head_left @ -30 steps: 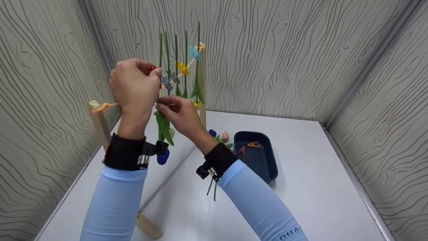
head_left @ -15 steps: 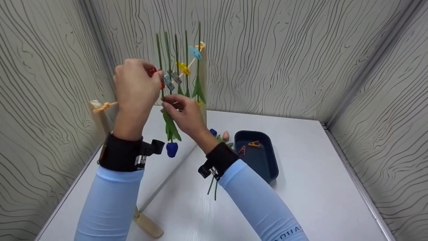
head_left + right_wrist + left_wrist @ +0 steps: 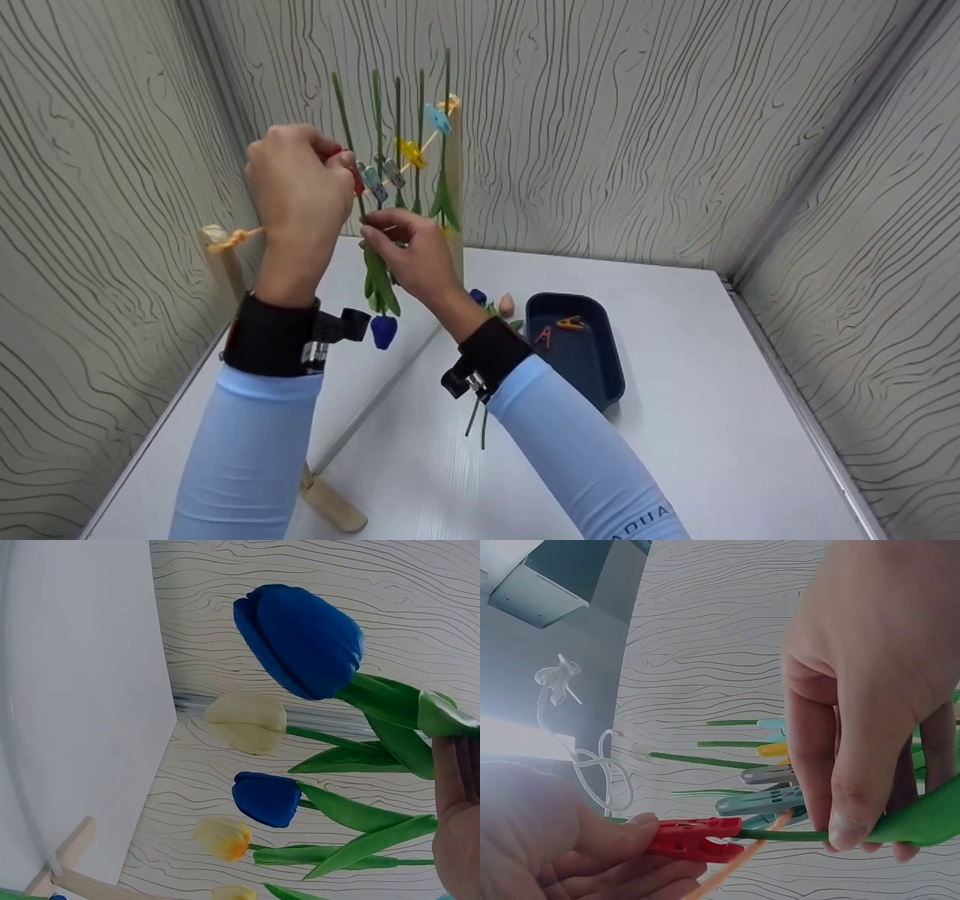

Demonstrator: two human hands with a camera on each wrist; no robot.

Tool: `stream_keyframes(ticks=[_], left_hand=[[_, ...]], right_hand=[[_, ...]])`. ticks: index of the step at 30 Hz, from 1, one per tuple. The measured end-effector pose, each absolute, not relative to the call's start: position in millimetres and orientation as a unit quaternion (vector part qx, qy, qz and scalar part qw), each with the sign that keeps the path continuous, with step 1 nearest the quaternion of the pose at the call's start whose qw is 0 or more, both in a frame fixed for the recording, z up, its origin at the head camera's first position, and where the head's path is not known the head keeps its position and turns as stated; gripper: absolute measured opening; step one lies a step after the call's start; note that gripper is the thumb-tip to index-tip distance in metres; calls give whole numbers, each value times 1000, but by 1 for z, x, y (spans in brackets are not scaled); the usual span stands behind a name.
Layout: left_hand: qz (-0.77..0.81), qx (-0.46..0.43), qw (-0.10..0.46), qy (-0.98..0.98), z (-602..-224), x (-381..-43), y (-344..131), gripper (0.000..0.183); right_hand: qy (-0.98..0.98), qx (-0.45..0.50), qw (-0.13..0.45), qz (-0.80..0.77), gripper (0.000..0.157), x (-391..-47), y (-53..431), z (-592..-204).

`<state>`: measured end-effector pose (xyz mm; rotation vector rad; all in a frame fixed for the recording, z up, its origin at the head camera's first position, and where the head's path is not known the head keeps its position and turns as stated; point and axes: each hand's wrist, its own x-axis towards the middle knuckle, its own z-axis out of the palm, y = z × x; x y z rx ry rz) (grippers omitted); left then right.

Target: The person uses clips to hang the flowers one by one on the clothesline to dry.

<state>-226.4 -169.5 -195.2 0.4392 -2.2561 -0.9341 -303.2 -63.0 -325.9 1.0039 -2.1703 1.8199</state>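
My left hand [image 3: 300, 195] pinches a red clothespin [image 3: 697, 838] at the orange rope [image 3: 739, 861]. Its front end meets the stem of an upside-down blue tulip [image 3: 384, 332]; I cannot tell whether it clamps stem and rope. Thumb and fingers of my right hand [image 3: 416, 251] pinch that stem just below, near the green leaves [image 3: 379, 281]. Further along the rope, other tulips hang head down from a teal clothespin [image 3: 373, 182], a grey one, a yellow clothespin [image 3: 413, 154] and a light blue clothespin [image 3: 437, 118]. The right wrist view shows a cream tulip [image 3: 247, 722] beside the blue bloom.
A dark blue tray [image 3: 619, 375] on the white table holds an orange clothespin [image 3: 570, 324] and a pinkish-red clothespin [image 3: 544, 337]. Loose tulips, one pink [image 3: 506, 304], lie beside it, partly behind my right forearm. A wooden post [image 3: 225, 262] carries the rope's near end.
The held tulip's stem top has tilted left while its bloom has swung right and slightly up. My right hand has shifted a little right; my left hand has moved slightly right, then back left.
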Motion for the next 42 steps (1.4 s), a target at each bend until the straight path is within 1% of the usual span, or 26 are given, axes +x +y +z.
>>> stream_keyframes(ticks=[6,14,23,28,31,37,40,42], left_hand=[[-309,183,317,-878,-197,-226,-169,18],[-273,193,270,-903,-199,-226,-169,17],[-251,190,239,-919,-200,-225,-169,12],[-238,182,212,-930,-200,-224,-166,29],[-221,184,202,-936,-199,-223,-165,32],[-198,203,217,-934,-196,-217,-158,25],[-205,212,246,-924,-195,-214,-152,31],[-219,211,281,-910,-198,-214,-149,36]], right_hand=[[-716,318,55,620,24,-302,-66,-323],[-703,318,48,634,23,-301,-69,-323],[-694,325,45,641,23,-302,-68,-325],[-695,328,53,638,22,-303,-66,-328],[-698,331,56,633,23,-303,-65,-329],[-701,332,51,629,23,-304,-63,-332],[-700,333,49,629,24,-306,-61,-335],[-705,333,53,624,24,-306,-59,-338]])
